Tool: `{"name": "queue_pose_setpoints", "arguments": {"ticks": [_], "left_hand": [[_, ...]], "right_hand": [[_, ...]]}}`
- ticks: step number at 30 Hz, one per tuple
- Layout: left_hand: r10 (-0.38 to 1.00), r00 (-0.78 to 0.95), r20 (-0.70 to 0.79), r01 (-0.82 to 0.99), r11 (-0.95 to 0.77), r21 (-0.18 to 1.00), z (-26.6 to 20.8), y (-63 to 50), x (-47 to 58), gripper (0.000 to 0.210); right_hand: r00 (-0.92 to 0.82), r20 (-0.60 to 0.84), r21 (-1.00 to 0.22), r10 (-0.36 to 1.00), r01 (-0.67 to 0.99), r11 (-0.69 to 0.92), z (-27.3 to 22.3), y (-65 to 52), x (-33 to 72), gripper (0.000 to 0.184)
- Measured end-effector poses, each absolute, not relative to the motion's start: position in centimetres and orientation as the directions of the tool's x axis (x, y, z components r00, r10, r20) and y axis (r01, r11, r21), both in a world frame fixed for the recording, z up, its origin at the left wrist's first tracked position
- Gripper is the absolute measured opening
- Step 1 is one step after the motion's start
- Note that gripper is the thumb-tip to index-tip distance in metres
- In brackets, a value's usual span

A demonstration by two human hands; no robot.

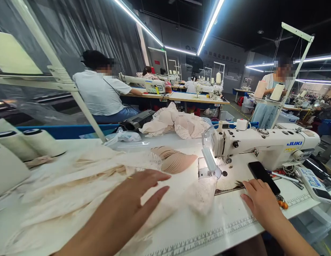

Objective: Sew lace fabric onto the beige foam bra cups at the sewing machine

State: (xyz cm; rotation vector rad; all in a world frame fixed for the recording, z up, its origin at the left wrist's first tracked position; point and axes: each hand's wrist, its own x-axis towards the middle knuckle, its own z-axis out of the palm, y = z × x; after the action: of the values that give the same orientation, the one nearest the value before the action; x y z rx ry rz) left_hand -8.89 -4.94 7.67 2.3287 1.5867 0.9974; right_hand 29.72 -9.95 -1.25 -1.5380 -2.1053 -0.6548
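Observation:
My left hand (pixel 140 193) is held over the white table with thumb and fingers apart and nothing in its grasp. Just beyond its fingertips lies a fanned stack of beige bra cup pieces (pixel 178 160). Pale lace fabric (pixel 82 177) spreads along the left side, partly behind my left forearm. At the sewing machine (pixel 264 145), a lace piece (pixel 201 195) lies by the needle area under a lit lamp. My right hand (pixel 263 201) rests on the table right of it, fingers curled over thread snips (pixel 239 184); only the pointed tips show.
A black phone (pixel 264 177), an orange-beaded item (pixel 283 204) and a control panel (pixel 315 185) sit at right. Lace bra pieces (pixel 176 122) are heaped at the back. Thread cones (pixel 42 142) stand left. A co-worker (pixel 101 89) sits ahead; another person (pixel 273 89) stands right.

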Motion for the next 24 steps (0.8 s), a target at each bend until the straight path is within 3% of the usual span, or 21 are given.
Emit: {"name": "queue_pose_setpoints", "arguments": {"ticks": [3, 5, 8, 11, 13, 15, 18, 21, 24], "left_hand": [[0.863, 0.421, 0.28, 0.713, -0.506, 0.486, 6.0, -6.0, -3.6, 0.046], [0.836, 0.505, 0.214, 0.747, -0.548, 0.378, 5.0, -6.2, -0.1, 0.048], [0.798, 0.603, 0.018, 0.767, -0.585, 0.265, 4.3, -6.5, 2.5, 0.015], [0.674, 0.736, -0.066, 0.654, -0.681, 0.331, 3.9, -7.8, 1.8, 0.019], [0.605, 0.796, -0.012, 0.545, -0.709, 0.448, 3.6, -8.6, 0.3, 0.011], [0.613, 0.782, 0.113, 0.462, -0.692, 0.555, 3.3, -8.6, -1.2, 0.011], [0.753, 0.609, 0.247, 0.516, -0.613, 0.598, 2.6, -7.1, -2.4, 0.026], [0.86, 0.484, 0.159, 0.651, -0.476, 0.592, 2.0, -5.1, -2.0, 0.033], [0.884, 0.462, 0.071, 0.707, -0.415, 0.572, 2.0, -4.2, -1.3, 0.019]], "right_hand": [[-0.284, 0.616, 0.001, 0.734, 0.933, 0.36, -1.0, -9.6, 28.3, 0.031], [-0.277, 0.614, -0.151, 0.739, 0.878, 0.455, -0.4, -9.7, 26.5, 0.028], [-0.285, 0.616, -0.305, 0.735, 0.774, 0.556, 0.2, -10.3, 24.4, 0.034], [-0.41, 0.593, -0.28, 0.693, 0.702, 0.655, 0.5, -10.9, 23.7, 0.039], [-0.483, 0.545, -0.259, 0.685, 0.68, 0.685, 0.7, -11.0, 23.7, 0.028], [-0.468, 0.521, -0.309, 0.714, 0.676, 0.669, 0.9, -10.8, 23.9, 0.019], [-0.345, 0.49, -0.472, 0.8, 0.667, 0.577, 1.5, -9.5, 23.5, 0.017], [-0.323, 0.331, -0.564, 0.887, 0.686, 0.46, 2.1, -7.6, 22.0, 0.023], [-0.341, 0.203, -0.601, 0.918, 0.697, 0.391, 2.4, -6.3, 20.4, 0.032]]}}
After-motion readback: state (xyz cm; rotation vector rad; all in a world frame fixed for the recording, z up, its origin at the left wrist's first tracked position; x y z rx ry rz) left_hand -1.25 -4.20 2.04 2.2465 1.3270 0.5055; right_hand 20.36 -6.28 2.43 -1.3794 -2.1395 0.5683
